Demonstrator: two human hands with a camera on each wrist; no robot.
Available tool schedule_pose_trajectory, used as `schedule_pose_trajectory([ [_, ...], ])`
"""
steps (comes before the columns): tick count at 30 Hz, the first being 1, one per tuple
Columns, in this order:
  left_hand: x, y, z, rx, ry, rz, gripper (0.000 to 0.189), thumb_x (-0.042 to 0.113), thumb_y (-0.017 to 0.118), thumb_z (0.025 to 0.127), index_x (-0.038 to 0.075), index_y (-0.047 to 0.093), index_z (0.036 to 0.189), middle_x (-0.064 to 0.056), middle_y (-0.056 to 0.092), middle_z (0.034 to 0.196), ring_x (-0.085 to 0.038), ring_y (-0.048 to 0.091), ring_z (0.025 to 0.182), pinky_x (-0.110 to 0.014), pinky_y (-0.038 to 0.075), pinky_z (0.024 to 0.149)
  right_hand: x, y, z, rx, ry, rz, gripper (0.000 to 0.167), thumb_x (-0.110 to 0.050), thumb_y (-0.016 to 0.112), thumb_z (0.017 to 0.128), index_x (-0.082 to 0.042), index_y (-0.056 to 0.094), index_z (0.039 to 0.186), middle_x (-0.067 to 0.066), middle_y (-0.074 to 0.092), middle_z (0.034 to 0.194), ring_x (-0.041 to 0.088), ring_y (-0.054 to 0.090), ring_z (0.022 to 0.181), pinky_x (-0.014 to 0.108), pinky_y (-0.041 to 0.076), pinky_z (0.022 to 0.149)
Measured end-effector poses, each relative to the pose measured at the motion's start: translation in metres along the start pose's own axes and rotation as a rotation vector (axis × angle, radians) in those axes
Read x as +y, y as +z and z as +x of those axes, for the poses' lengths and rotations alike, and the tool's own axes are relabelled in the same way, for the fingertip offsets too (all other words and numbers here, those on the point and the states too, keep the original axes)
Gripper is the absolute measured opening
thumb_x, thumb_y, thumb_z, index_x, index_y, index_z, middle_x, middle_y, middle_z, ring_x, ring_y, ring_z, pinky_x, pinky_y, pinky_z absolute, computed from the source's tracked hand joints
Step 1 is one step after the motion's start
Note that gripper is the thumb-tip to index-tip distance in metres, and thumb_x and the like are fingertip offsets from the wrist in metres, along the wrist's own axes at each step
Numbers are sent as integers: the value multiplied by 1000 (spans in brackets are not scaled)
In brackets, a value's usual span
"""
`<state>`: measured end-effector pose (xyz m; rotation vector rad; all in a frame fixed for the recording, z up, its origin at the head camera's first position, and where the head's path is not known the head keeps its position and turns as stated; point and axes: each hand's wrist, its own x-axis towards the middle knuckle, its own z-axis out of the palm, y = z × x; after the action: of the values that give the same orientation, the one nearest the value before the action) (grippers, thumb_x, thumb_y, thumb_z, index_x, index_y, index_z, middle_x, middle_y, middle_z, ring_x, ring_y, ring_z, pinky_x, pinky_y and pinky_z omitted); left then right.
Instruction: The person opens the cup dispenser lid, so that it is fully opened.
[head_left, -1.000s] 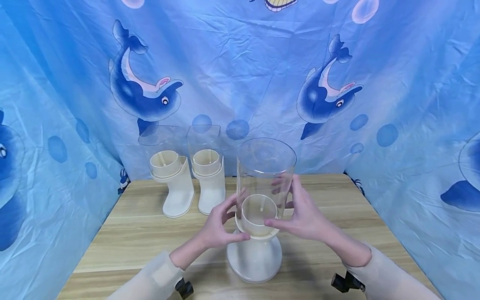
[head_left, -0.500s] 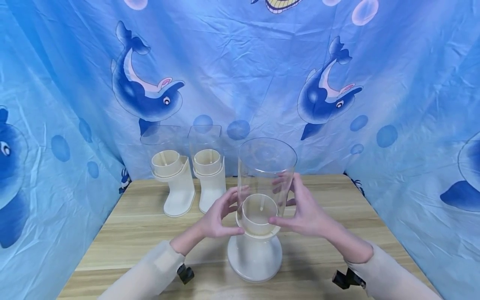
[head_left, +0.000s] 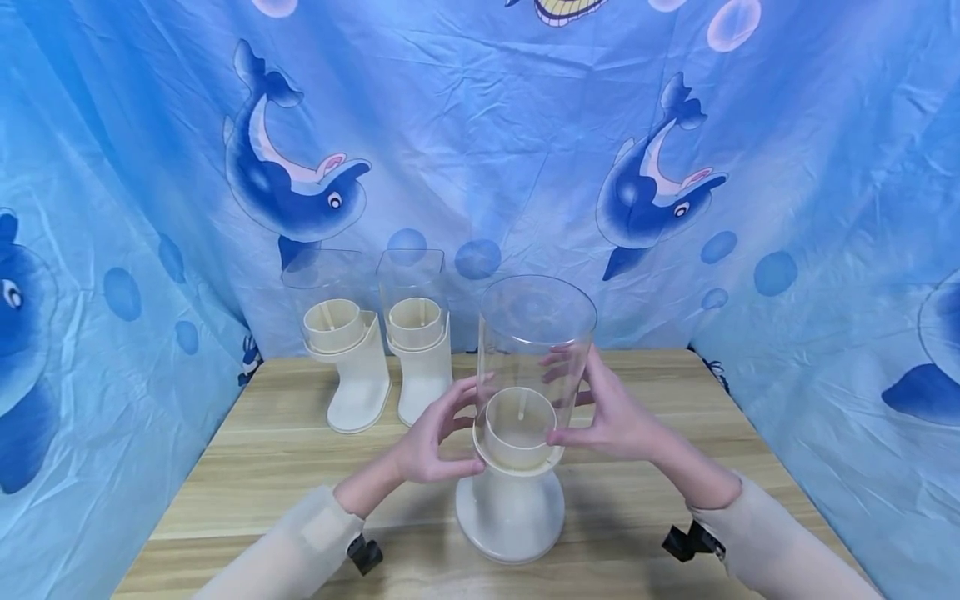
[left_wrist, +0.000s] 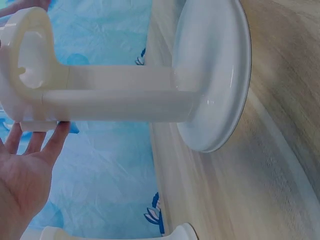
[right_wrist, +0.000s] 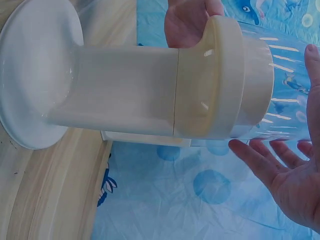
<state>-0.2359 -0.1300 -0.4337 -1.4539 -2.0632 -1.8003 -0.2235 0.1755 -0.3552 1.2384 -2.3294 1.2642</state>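
Observation:
In the head view a tall clear canister (head_left: pixel 536 333) stands upright in the cream ring collar (head_left: pixel 517 467) of a white stand (head_left: pixel 510 533) with a round foot. A cream cup (head_left: pixel 517 408) shows through the canister's lower wall. My left hand (head_left: pixel 435 446) grips from the left at collar height, thumb in front and fingertips behind; in the left wrist view its fingertips meet the collar's side. My right hand (head_left: pixel 618 417) curves round the canister from the right, thumb at its lower front. The right wrist view shows right fingertips (right_wrist: pixel 240 146) along the canister wall just above the collar.
Two white boot-shaped stands (head_left: pixel 356 404) with cream cups and clear canisters (head_left: pixel 408 267) sit at the back left of the wooden table (head_left: pixel 247 492). A blue dolphin-print curtain (head_left: pixel 487 167) hangs behind and at both sides.
My right thumb has slid slightly right along the canister's lower front, and my left thumb has shifted slightly left at the collar. The stand's foot stays in place.

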Motion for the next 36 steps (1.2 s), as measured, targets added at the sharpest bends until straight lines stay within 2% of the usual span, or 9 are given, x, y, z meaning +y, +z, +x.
schedule_pose_trajectory([
  [3,0,-2,1,-14,-4,8,101,0,87,78,3,30,162,-31,43,160,-18,51,145,-44,59,107,1,-1,-1,4,3,-1,88,-5,96,69,-3,40,136,19,54,146,40,66,120,37,68,80],
  [8,-3,-6,5,-44,-25,0,101,-2,87,77,2,30,161,-31,40,163,-19,52,146,-41,60,106,0,0,-4,45,5,2,101,-6,99,64,-4,37,145,17,55,140,35,65,113,35,68,76],
  [13,-5,-7,5,-49,-24,8,102,-4,87,76,2,31,162,-33,39,163,-21,56,142,-41,62,102,-2,1,-4,46,21,-17,98,-6,98,67,-2,39,144,16,55,140,35,64,109,33,67,75],
  [20,0,1,1,10,-52,7,99,-3,87,77,-4,33,160,-32,38,164,-17,57,137,-42,63,101,3,-2,-1,9,20,-21,97,-4,98,67,-5,39,144,18,56,141,30,65,113,35,67,79],
  [26,3,11,-3,66,-41,118,100,5,89,79,-1,33,162,-24,45,164,-21,59,130,-41,63,100,12,-6,-1,-4,-18,36,98,2,96,67,-2,37,145,22,57,139,31,66,113,37,68,81],
  [30,2,11,-3,69,-30,137,102,6,88,78,2,32,164,-23,45,164,-28,57,138,-45,60,107,12,-6,-6,10,-16,39,101,-6,97,67,-4,36,147,23,57,139,29,66,114,37,68,82],
  [33,0,7,-3,65,-24,111,103,2,87,77,-2,30,163,-26,44,163,-30,52,146,-44,58,110,9,-5,-8,19,-13,39,98,-10,99,68,-4,37,145,24,55,140,30,65,118,35,68,78],
  [36,0,4,-2,40,-20,64,102,-1,86,78,-8,28,162,-27,37,167,-28,50,149,-43,58,110,7,-1,-9,20,-9,49,96,-7,98,70,-3,36,144,22,55,138,33,65,117,33,68,74],
])
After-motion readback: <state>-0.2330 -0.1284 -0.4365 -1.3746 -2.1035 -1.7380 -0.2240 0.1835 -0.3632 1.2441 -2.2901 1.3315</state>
